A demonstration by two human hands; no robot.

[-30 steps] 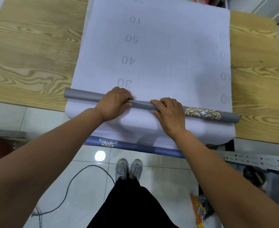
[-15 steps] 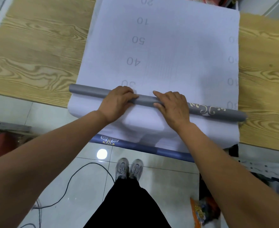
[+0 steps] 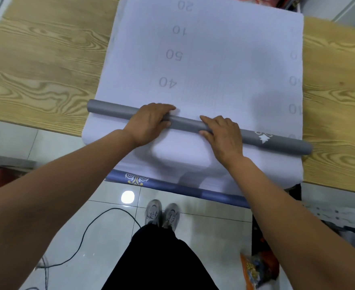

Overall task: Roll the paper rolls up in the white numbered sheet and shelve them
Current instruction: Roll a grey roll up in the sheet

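A white sheet [image 3: 224,59] printed with grey numbers lies across the wooden table [image 3: 36,70], its near end hanging over the table's front edge. A grey paper roll [image 3: 185,123] with a pale ornament near its right end lies crosswise on the sheet. My left hand [image 3: 151,122] grips the roll left of its middle, fingers curled over the top. My right hand [image 3: 222,135] grips it just right of the middle. A blue roll [image 3: 172,187] with a gold ornament shows under the sheet's hanging end.
Bare wood lies left and right [image 3: 335,101] of the sheet. Below the table are pale floor tiles, a black cable [image 3: 93,225], my shoes [image 3: 162,214] and an orange packet [image 3: 254,271]. A perforated metal rail [image 3: 340,216] runs at the right.
Both hands have rolled the grey roll away from me up the sheet, covering the 30 mark. The ornament has turned round the roll.
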